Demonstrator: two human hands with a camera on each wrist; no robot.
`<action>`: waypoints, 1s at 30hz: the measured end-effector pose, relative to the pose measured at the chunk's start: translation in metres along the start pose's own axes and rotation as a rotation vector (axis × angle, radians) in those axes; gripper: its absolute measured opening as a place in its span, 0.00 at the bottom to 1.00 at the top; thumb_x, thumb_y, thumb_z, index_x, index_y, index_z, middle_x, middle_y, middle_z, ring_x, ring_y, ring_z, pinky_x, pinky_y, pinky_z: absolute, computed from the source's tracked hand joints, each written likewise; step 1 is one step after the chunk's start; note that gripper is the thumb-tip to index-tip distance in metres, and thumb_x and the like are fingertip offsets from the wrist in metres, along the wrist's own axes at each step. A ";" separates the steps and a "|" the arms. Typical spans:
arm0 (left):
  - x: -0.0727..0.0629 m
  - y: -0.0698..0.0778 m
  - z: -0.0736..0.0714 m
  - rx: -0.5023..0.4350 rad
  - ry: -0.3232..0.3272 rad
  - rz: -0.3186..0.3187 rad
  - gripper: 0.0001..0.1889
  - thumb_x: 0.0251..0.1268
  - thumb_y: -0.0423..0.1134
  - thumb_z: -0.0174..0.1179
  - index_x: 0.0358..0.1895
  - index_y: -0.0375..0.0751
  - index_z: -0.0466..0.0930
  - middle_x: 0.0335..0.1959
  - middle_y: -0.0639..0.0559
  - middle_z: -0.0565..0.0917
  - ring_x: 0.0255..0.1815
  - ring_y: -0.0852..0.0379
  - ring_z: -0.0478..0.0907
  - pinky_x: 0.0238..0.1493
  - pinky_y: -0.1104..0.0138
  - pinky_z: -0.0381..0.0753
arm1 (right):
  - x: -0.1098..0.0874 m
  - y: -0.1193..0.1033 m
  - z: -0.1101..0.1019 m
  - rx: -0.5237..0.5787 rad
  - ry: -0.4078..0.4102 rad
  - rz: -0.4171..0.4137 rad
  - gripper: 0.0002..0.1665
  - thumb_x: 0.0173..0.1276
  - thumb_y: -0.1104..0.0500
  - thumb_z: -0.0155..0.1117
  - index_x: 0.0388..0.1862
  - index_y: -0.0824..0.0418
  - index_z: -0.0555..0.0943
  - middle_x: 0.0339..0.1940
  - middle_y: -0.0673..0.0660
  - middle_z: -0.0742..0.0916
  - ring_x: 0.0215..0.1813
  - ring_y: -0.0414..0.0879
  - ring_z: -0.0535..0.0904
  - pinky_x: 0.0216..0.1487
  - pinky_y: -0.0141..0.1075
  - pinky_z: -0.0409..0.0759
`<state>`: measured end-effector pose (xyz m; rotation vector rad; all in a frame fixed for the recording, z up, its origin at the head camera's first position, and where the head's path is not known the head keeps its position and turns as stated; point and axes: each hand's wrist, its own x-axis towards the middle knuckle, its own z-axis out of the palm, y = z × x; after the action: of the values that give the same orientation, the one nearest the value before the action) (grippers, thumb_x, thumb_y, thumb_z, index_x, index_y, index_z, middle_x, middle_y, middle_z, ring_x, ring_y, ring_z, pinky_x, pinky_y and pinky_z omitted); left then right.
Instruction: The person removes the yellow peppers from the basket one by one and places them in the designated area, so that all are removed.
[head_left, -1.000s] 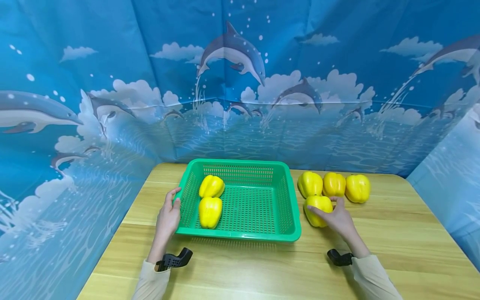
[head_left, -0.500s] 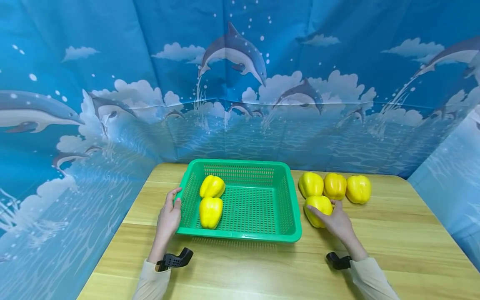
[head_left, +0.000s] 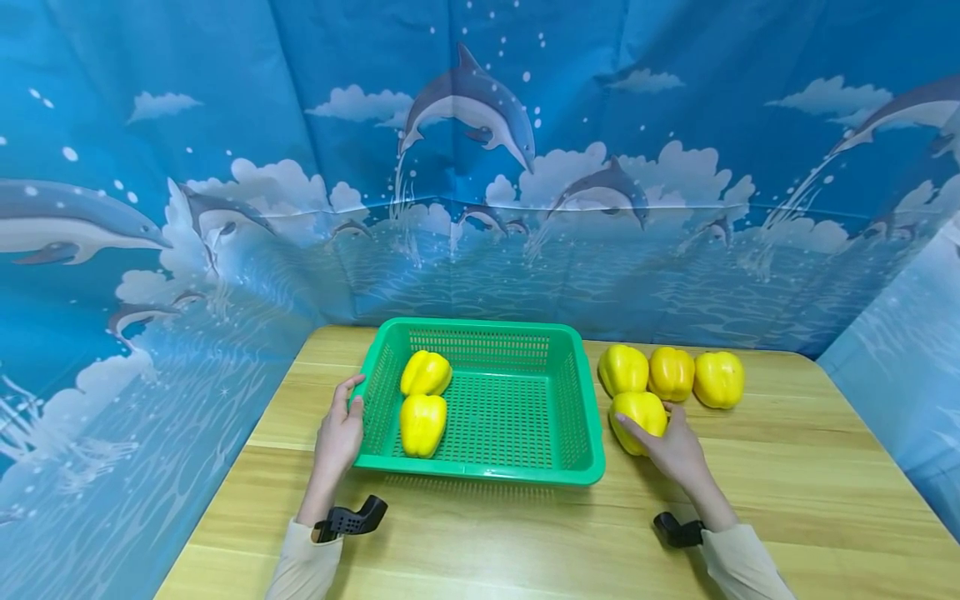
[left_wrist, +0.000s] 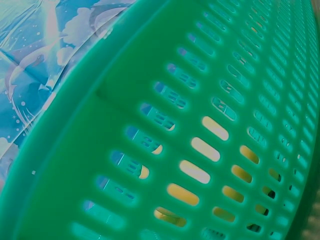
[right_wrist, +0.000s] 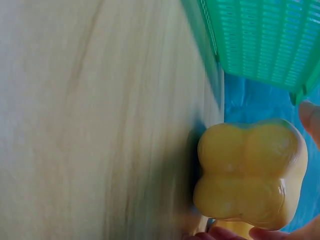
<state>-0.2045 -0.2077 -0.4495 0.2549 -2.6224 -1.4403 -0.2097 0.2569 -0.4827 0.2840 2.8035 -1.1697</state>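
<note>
My left hand (head_left: 337,437) holds the left rim of a green plastic basket (head_left: 480,472), with the thumb near the rim. Two yellow bell peppers lie in the basket's left part, a rear pepper (head_left: 426,372) and a front pepper (head_left: 423,426). To the right of the basket, my right hand (head_left: 677,450) grips another yellow bell pepper (head_left: 639,422), thumb on its near left and fingers on its far right side. The right wrist view shows this pepper's lobed end (right_wrist: 250,175) between thumb and fingers. Only the basket's slotted wall (left_wrist: 150,115) fills the left wrist view; the hand is out of it.
Behind the gripped pepper stand three more yellow bell peppers in a row, the left one (head_left: 624,370), the middle one (head_left: 671,373) and the right one (head_left: 719,379). All is on a wooden table (head_left: 510,542). A blue dolphin-printed curtain (head_left: 480,250) hangs right behind it.
My right hand's fingers have come slightly nearer and lower around the pepper. The left hand and the basket hold their places; the head view has shifted slightly.
</note>
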 end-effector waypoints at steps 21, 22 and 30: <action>0.000 0.000 -0.001 0.010 -0.021 0.006 0.21 0.78 0.43 0.35 0.71 0.54 0.57 0.14 0.51 0.61 0.10 0.57 0.53 0.13 0.66 0.57 | -0.017 -0.034 -0.007 0.135 0.472 -0.425 0.27 0.66 0.52 0.63 0.57 0.69 0.74 0.52 0.66 0.78 0.52 0.59 0.72 0.46 0.51 0.68; 0.000 0.000 -0.001 0.012 -0.021 0.004 0.21 0.78 0.43 0.35 0.71 0.54 0.57 0.14 0.51 0.61 0.10 0.57 0.53 0.13 0.66 0.57 | -0.017 -0.038 -0.007 0.140 0.481 -0.444 0.25 0.66 0.53 0.64 0.56 0.68 0.76 0.51 0.65 0.80 0.51 0.58 0.74 0.46 0.49 0.69; 0.000 0.001 -0.002 0.005 -0.018 0.006 0.21 0.78 0.42 0.36 0.71 0.53 0.57 0.13 0.52 0.61 0.10 0.58 0.53 0.13 0.66 0.56 | -0.022 -0.079 -0.012 0.124 0.431 -0.601 0.15 0.66 0.56 0.64 0.46 0.65 0.81 0.42 0.59 0.84 0.44 0.53 0.78 0.43 0.43 0.71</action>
<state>-0.2041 -0.2087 -0.4480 0.2352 -2.6385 -1.4411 -0.2046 0.2078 -0.4158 -0.3805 3.3221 -1.5520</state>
